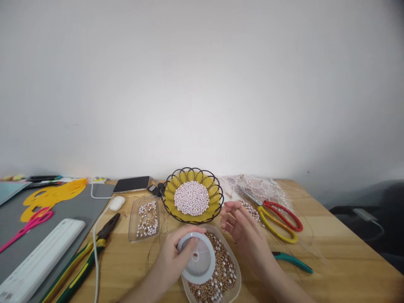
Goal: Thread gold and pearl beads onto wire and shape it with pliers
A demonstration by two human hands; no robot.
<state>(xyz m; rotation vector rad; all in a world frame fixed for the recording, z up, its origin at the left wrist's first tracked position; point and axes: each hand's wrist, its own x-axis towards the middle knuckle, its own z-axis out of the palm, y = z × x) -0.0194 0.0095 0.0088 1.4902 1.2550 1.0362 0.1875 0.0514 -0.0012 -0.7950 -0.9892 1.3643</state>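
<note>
My left hand (pixel 172 254) is closed around a pale round spool (pixel 206 269), its thumb lying across the spool's face. The spool is tilted over a clear tub (pixel 237 275) filled with gold and pearly white beads (pixel 226 256). To the right of the spool, my right hand (pixel 243 227) is raised beside the tub with its fingers loosely curved and apart. Nothing can be made out between those fingers. Just beyond both hands stands a yellow basket (pixel 168 193) with a black looped rim, holding many pale pink beads (pixel 191 198).
Left lie a small clear tray (pixel 131 223) of beads, long-nose pliers (pixel 94 252), a phone (pixel 131 184), a white power strip (pixel 44 261) and pink scissors (pixel 28 227). Right are red-and-yellow-handled scissors (pixel 274 214), a teal-handled tool (pixel 293 261) and strung beads in plastic (pixel 252 187). A wall stands behind.
</note>
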